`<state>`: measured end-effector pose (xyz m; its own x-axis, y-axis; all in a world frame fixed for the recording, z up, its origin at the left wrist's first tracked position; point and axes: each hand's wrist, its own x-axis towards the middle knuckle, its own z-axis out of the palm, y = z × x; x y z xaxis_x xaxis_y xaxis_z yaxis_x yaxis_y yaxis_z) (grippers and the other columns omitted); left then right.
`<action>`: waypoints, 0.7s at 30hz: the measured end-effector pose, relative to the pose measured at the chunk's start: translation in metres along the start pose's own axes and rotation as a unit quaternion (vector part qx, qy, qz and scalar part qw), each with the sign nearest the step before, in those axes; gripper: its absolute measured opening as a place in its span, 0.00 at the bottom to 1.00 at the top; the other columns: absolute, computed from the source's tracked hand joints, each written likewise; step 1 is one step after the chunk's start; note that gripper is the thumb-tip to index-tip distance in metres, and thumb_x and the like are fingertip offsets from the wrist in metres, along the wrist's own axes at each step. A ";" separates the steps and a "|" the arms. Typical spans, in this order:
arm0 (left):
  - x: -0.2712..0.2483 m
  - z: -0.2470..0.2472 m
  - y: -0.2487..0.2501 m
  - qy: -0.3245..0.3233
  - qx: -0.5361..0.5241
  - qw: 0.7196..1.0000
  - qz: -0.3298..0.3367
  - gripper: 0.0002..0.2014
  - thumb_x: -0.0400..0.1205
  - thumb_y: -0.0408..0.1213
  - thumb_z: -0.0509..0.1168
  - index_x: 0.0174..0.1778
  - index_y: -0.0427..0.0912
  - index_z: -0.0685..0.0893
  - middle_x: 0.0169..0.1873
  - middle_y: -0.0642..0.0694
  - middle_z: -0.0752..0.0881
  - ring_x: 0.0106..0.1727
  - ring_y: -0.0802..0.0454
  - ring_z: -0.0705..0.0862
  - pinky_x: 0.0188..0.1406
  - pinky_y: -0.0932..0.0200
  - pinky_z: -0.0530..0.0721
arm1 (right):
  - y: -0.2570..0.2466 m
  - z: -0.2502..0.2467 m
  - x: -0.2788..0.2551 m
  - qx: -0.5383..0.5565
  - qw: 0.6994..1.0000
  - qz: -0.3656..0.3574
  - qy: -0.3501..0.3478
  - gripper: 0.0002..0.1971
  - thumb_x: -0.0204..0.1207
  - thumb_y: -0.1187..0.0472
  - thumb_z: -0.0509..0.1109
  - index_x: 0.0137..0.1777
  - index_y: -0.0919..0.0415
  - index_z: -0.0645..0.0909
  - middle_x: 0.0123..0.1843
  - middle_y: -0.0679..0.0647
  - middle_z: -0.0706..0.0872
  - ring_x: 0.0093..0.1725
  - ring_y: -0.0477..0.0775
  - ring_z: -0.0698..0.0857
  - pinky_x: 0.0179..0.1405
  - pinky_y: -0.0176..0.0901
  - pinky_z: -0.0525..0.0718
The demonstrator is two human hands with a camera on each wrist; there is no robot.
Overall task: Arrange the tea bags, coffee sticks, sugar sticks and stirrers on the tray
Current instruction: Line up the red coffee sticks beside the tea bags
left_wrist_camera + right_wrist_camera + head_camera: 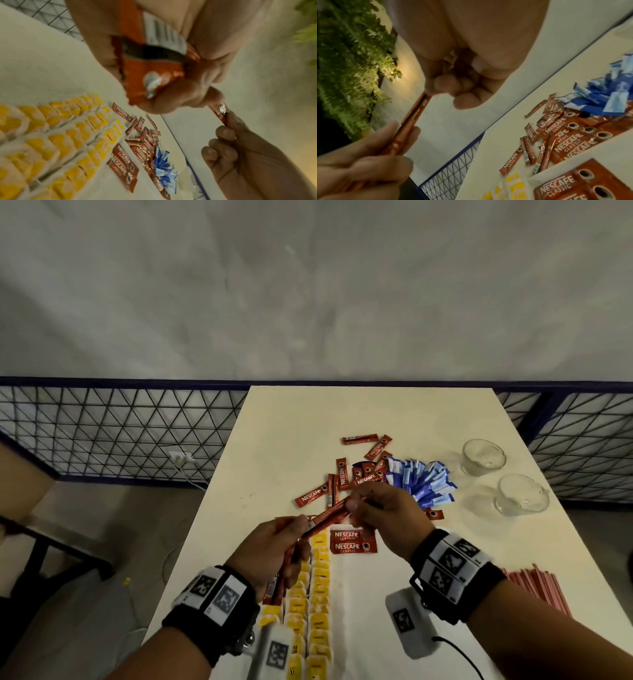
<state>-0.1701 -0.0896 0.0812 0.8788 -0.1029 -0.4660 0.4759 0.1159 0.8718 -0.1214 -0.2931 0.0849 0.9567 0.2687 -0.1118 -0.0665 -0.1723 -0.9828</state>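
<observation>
Above a table (274, 440), the left hand (274, 546) grips several red coffee sticks (291, 563). The right hand (383, 511) pinches the far end of one stick (329, 517). More sticks (356, 474) lie loose beyond; yellow tea bags (320, 594) sit in rows below.

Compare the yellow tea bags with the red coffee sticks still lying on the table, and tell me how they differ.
The tea bags are yellow and squarish; the coffee sticks are red and narrow. The tea bags lie in neat overlapping rows near the person; the coffee sticks lie scattered at all angles farther back, beside the blue sugar sticks. Both rest untouched on the table.
</observation>
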 end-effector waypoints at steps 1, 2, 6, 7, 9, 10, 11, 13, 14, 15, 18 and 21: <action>0.003 0.002 -0.001 0.017 -0.008 1.000 0.015 0.08 0.84 0.39 0.63 0.49 0.39 0.86 0.29 0.41 0.80 0.16 0.52 0.67 0.20 0.63 0.69 | -0.004 -0.001 -0.003 0.031 1.000 -0.002 0.003 0.05 0.77 0.64 0.70 0.41 0.58 0.83 0.28 0.52 0.86 0.27 0.52 0.80 0.29 0.44 0.82; 0.006 0.004 -0.002 0.034 -0.012 0.999 0.030 0.06 0.82 0.34 0.65 0.48 0.40 0.87 0.29 0.41 0.80 0.16 0.52 0.67 0.20 0.62 0.69 | -0.006 -0.001 -0.005 0.049 0.999 -0.004 0.007 0.04 0.77 0.65 0.70 0.41 0.61 0.83 0.28 0.51 0.86 0.27 0.50 0.81 0.29 0.42 0.83; 0.015 0.006 -0.004 0.086 0.010 0.994 0.071 0.10 0.77 0.25 0.69 0.49 0.42 0.89 0.23 0.39 0.77 0.16 0.51 0.68 0.21 0.61 0.71 | 0.000 -0.005 -0.006 0.062 0.998 0.017 0.027 0.03 0.75 0.68 0.72 0.47 0.63 0.82 0.35 0.55 0.89 0.31 0.52 0.85 0.37 0.49 0.86; 0.017 0.007 -0.004 0.092 0.021 0.992 0.080 0.10 0.77 0.25 0.70 0.49 0.43 0.89 0.23 0.38 0.76 0.16 0.50 0.68 0.22 0.60 0.71 | 0.005 -0.005 -0.006 0.053 0.998 0.031 0.032 0.05 0.75 0.67 0.72 0.49 0.62 0.81 0.37 0.58 0.90 0.33 0.54 0.85 0.40 0.55 0.85; 0.019 0.009 -0.007 0.103 0.042 0.990 0.089 0.08 0.77 0.26 0.71 0.47 0.44 0.89 0.23 0.38 0.76 0.16 0.50 0.69 0.23 0.60 0.72 | 0.013 -0.006 -0.006 0.016 0.997 0.055 0.047 0.03 0.76 0.63 0.72 0.47 0.61 0.83 0.38 0.58 0.90 0.33 0.54 0.85 0.44 0.60 0.86; 0.021 0.011 -0.008 0.107 0.044 0.989 0.088 0.07 0.78 0.28 0.71 0.46 0.44 0.89 0.23 0.38 0.76 0.17 0.50 0.69 0.23 0.60 0.72 | 0.015 -0.006 -0.006 0.009 0.997 0.063 0.053 0.02 0.77 0.63 0.72 0.44 0.61 0.84 0.36 0.56 0.90 0.33 0.54 0.85 0.45 0.61 0.86; 0.022 0.012 -0.010 0.112 0.043 0.989 0.086 0.05 0.79 0.29 0.70 0.45 0.43 0.89 0.23 0.39 0.78 0.17 0.51 0.69 0.23 0.60 0.72 | 0.019 -0.007 -0.007 0.012 0.996 0.071 0.058 0.03 0.77 0.63 0.72 0.42 0.61 0.85 0.34 0.54 0.89 0.33 0.55 0.85 0.45 0.61 0.86; 0.024 0.013 -0.014 0.126 0.049 0.988 0.080 0.05 0.81 0.29 0.68 0.45 0.40 0.89 0.25 0.41 0.80 0.17 0.52 0.70 0.23 0.60 0.72 | 0.026 -0.008 -0.008 0.025 0.995 0.076 0.065 0.05 0.76 0.65 0.72 0.39 0.60 0.85 0.34 0.56 0.88 0.34 0.58 0.84 0.45 0.61 0.86; 0.025 0.012 -0.016 0.129 0.059 0.987 0.075 0.05 0.81 0.30 0.67 0.44 0.40 0.88 0.26 0.40 0.81 0.17 0.52 0.70 0.23 0.60 0.73 | 0.030 -0.008 -0.008 0.024 0.994 0.078 0.068 0.06 0.76 0.65 0.72 0.38 0.59 0.85 0.34 0.59 0.87 0.33 0.58 0.84 0.43 0.60 0.86; 0.027 0.010 -0.018 0.131 0.072 0.986 0.072 0.05 0.81 0.31 0.68 0.43 0.41 0.88 0.27 0.38 0.82 0.17 0.52 0.71 0.23 0.59 0.73 | 0.034 -0.010 -0.008 0.025 0.994 0.081 0.074 0.06 0.76 0.66 0.72 0.38 0.59 0.85 0.34 0.61 0.87 0.32 0.57 0.84 0.41 0.57 0.86; 0.031 -0.004 -0.022 0.153 0.110 0.980 0.065 0.06 0.81 0.33 0.69 0.39 0.42 0.88 0.32 0.43 0.89 0.17 0.50 0.71 0.24 0.58 0.74 | 0.053 -0.020 -0.006 0.035 0.986 0.124 0.109 0.03 0.77 0.68 0.70 0.43 0.67 0.84 0.36 0.64 0.86 0.26 0.50 0.82 0.32 0.44 0.86; 0.030 -0.026 -0.024 0.188 0.133 0.972 0.047 0.06 0.81 0.34 0.68 0.38 0.42 0.87 0.34 0.45 0.89 0.17 0.48 0.70 0.20 0.60 0.73 | 0.084 -0.030 -0.008 -0.023 0.971 0.221 0.090 0.04 0.79 0.67 0.69 0.45 0.66 0.84 0.39 0.59 0.90 0.27 0.53 0.83 0.39 0.51 0.88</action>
<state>-0.1542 -0.0695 0.0420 0.8924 0.2700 -0.3615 0.4113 -0.1574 0.8978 -0.1258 -0.3382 0.0072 0.8713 -0.0095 -0.4906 -0.4739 -0.2758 -0.8363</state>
